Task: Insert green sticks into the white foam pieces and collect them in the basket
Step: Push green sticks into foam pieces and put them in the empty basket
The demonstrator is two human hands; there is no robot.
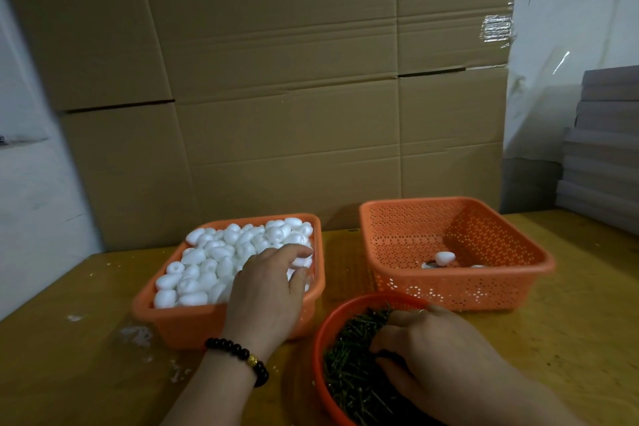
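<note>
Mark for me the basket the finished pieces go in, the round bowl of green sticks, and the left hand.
collecting basket (539, 268): head view, on its bare right rim.
bowl of green sticks (320, 339): head view, on its orange left rim.
left hand (268, 291): head view, on the back of the hand.

Perforated plastic basket (484, 291), matt white foam pieces (221, 253), seemingly wooden table (587, 322).

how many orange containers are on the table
3. A foam-filled basket at left under the left hand, a nearly empty perforated basket at right, and a round bowl of green sticks in front, under the right hand.
</note>
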